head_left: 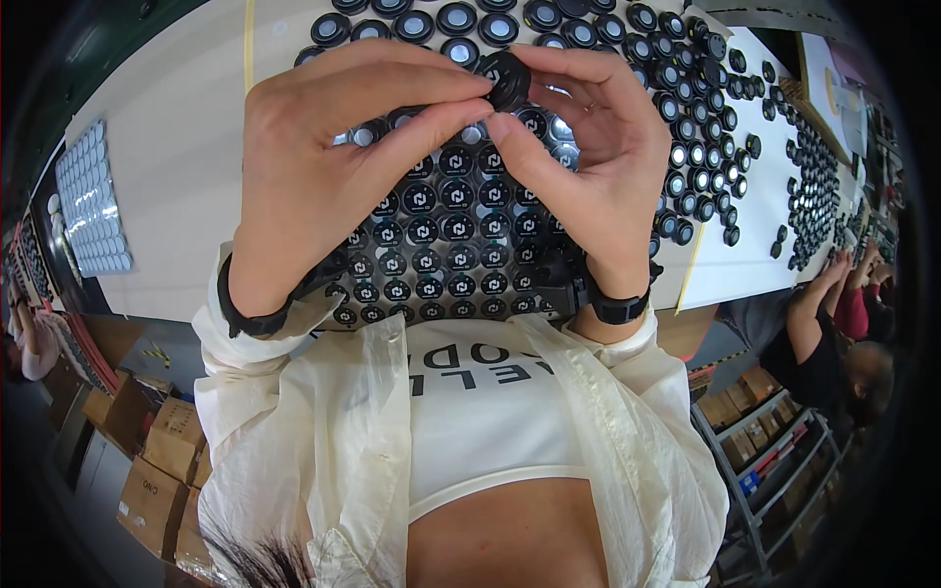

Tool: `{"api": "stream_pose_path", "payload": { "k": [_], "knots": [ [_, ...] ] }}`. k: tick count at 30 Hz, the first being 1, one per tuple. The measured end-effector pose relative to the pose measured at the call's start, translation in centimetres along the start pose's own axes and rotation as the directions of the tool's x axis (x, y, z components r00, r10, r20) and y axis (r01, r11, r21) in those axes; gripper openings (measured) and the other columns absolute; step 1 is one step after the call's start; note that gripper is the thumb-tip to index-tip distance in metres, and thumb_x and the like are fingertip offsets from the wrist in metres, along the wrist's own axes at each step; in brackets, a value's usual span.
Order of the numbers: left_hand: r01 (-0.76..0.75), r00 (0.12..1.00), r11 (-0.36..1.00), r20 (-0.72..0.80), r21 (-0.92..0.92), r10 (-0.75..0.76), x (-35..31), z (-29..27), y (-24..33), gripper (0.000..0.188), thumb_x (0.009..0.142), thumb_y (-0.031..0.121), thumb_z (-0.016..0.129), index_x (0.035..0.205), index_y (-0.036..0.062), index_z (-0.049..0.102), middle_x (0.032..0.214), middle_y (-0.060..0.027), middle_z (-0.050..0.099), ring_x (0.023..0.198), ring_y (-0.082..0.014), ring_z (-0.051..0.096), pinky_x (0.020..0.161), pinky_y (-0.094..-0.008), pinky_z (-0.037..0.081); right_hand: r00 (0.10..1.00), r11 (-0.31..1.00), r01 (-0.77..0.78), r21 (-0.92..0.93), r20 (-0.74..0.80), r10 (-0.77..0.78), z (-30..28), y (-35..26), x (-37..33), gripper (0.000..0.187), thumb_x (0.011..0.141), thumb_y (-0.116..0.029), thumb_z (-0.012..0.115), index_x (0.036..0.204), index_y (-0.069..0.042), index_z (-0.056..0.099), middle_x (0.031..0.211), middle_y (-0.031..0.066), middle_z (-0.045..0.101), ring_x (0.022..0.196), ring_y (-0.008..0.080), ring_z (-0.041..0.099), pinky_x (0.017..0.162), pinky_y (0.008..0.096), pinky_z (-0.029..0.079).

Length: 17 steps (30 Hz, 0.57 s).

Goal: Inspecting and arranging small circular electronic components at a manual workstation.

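Observation:
A round black part (508,82) with a pale mark on its face is held up between my two hands. My left hand (328,142) pinches its left edge with thumb and fingertips. On its other side, my right hand (603,147) grips it with the index finger at the top and the thumb below. Beneath my hands lies a tray (443,218) with rows of round black discs, each bearing a white mark. My wrists and palms cover part of these rows. Whether the tray has separate pockets I cannot tell.
Many loose black round parts (696,152) with light centres spread over the table's (186,127) right side and far edge. A sheet of pale round pieces (93,201) lies at the left. Cardboard boxes (157,500) stand below left; a metal rack (760,490) and other people are at right.

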<state>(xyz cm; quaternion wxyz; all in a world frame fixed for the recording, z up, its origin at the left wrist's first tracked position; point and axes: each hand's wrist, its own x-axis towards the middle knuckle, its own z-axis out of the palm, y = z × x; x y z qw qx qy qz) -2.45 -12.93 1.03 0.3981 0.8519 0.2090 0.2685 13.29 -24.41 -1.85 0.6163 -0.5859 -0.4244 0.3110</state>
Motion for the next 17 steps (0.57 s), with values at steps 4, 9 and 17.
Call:
{"api": "stream_pose_path", "payload": {
  "k": [4,9,17],
  "knots": [
    [0.033,0.999,0.999,-0.008,-0.021,-0.033,0.0,0.2,0.0,0.015,0.077,0.0,0.076,0.091,0.0013,0.076,0.091,-0.0088,0.074,0.083,-0.0168,0.069,0.073,-0.0259,0.054,1.0,1.0,-0.005,0.007,0.016,0.005,-0.1,0.0,-0.1,0.037,0.074,-0.002,0.078,0.109,0.0,0.064,0.106,0.0066,0.067,0.099,0.0169,0.066,0.093,0.0294,0.053],
    [-0.001,1.0,1.0,-0.025,0.017,0.001,-0.4,0.5,0.0,0.016,0.076,-0.001,0.077,0.091,0.0016,0.076,0.092,-0.0094,0.074,0.082,-0.0175,0.07,0.073,-0.0261,0.055,1.0,0.997,-0.011,0.077,0.002,0.011,0.0,0.0,-0.2,0.036,0.073,0.0,0.078,0.106,0.001,0.064,0.106,0.0073,0.067,0.098,0.0163,0.066,0.092,0.0298,0.053],
    [-0.102,0.991,0.988,-0.079,0.114,0.112,-0.8,1.3,0.3,0.022,0.072,-0.003,0.079,0.093,0.0017,0.075,0.093,-0.0102,0.074,0.083,-0.0192,0.072,0.074,-0.0268,0.058,1.0,0.994,-0.002,0.109,0.03,-0.001,-0.6,0.1,-0.2,0.039,0.072,0.0,0.08,0.106,0.003,0.061,0.108,0.0095,0.064,0.1,0.0165,0.066,0.089,0.029,0.056]
  ]
}}
